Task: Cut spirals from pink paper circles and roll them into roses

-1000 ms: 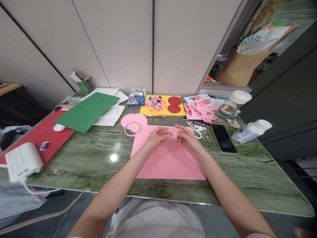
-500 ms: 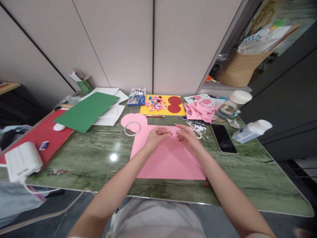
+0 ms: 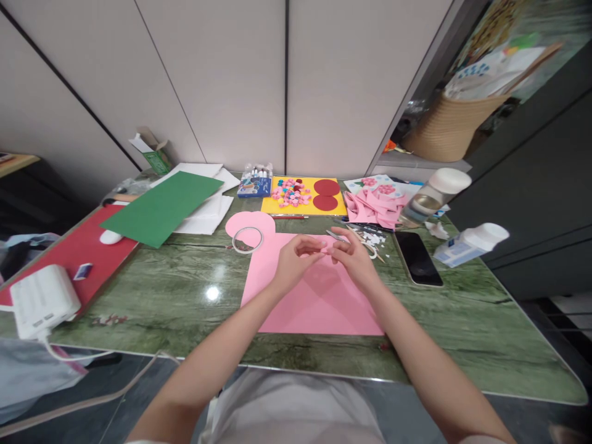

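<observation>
The pink sheet (image 3: 319, 308) lies within the near edge of the table (image 3: 185, 327); room extends leftward to the red sheet (image 3: 105, 262) and rightward below the phone (image 3: 419, 259). Left hand (image 3: 295, 265) and right hand (image 3: 357, 261) pinch a pink piece (image 3: 325, 249) above the pink sheet. Versus one second ago, their fingertips sit closer together.

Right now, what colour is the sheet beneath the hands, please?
The sheet is pink, best seen in the head view.
</observation>
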